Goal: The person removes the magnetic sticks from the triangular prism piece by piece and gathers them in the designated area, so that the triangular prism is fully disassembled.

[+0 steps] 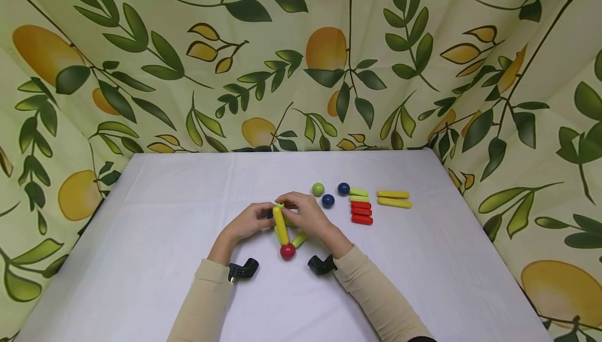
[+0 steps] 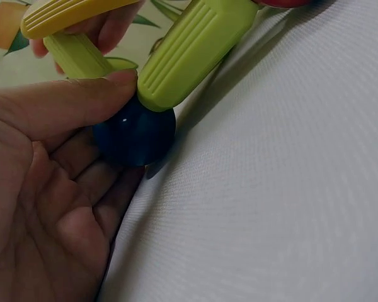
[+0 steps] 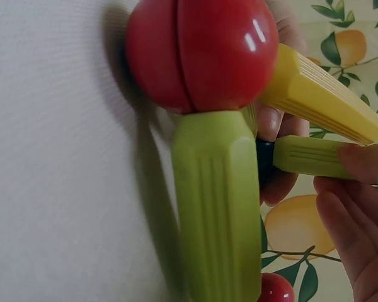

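In the left wrist view my left hand (image 2: 57, 170) pinches a blue ball (image 2: 138, 135) between thumb and fingers. One light green rod (image 2: 198, 50) runs from that ball to a red ball (image 1: 288, 251) at the near corner of the structure. My right hand (image 1: 307, 214) pinches another light green rod (image 3: 309, 155), whose end meets the blue ball. From the red ball a yellow rod (image 1: 280, 225) slants upward, and a further green rod (image 3: 217, 207) extends away from it. A second red ball (image 3: 277, 288) shows low in the right wrist view.
To the right of the hands lie a green ball (image 1: 318, 189), blue balls (image 1: 328, 201), short green rods (image 1: 359, 192), short red rods (image 1: 361, 212) and two longer yellow rods (image 1: 394, 203). A white cloth (image 1: 155, 227) covers the table, with a patterned curtain (image 1: 282, 44) behind it.
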Motion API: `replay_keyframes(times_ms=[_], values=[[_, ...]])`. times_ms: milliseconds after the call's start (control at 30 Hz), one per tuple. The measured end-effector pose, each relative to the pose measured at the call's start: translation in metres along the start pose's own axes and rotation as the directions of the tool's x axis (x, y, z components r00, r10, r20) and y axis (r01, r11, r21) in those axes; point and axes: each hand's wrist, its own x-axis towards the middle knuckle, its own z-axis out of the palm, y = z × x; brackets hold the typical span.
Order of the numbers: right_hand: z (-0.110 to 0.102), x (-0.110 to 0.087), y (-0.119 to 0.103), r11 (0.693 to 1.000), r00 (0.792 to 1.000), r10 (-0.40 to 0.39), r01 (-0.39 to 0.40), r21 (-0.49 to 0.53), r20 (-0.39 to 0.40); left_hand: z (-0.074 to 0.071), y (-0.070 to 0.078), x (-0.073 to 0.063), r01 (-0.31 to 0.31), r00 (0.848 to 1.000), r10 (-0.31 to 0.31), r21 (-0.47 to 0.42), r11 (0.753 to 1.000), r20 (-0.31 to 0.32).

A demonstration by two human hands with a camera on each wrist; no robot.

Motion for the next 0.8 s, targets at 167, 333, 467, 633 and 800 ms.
replay_keyframes(times_ms=[167,333,467,633,800], values=[[0.003,-0.003,0.003,0.999,0.997,0.029,-0.026,0.03,-0.07,-0.001,-0.001,0.0,0.017,1.0,-0.017,-0.022,1.0,0.019],[0.003,-0.006,0.005,0.988,0.984,0.11,-0.093,0.124,-0.138,-0.002,-0.001,0.001,0.031,0.999,-0.03,-0.026,0.999,0.038],[-0.004,-0.007,0.003,0.968,0.966,0.157,-0.11,0.224,-0.207,-0.003,0.015,-0.003,0.017,0.998,-0.015,-0.041,0.999,0.06],[-0.019,-0.014,0.005,0.937,0.953,0.227,-0.158,0.31,-0.199,-0.003,0.031,-0.009,0.026,0.998,-0.023,-0.057,0.998,0.058],[-0.036,-0.039,0.018,0.899,0.934,0.295,-0.199,0.389,-0.204,0.0,0.023,-0.005,0.05,0.998,-0.049,-0.033,0.998,0.048]])
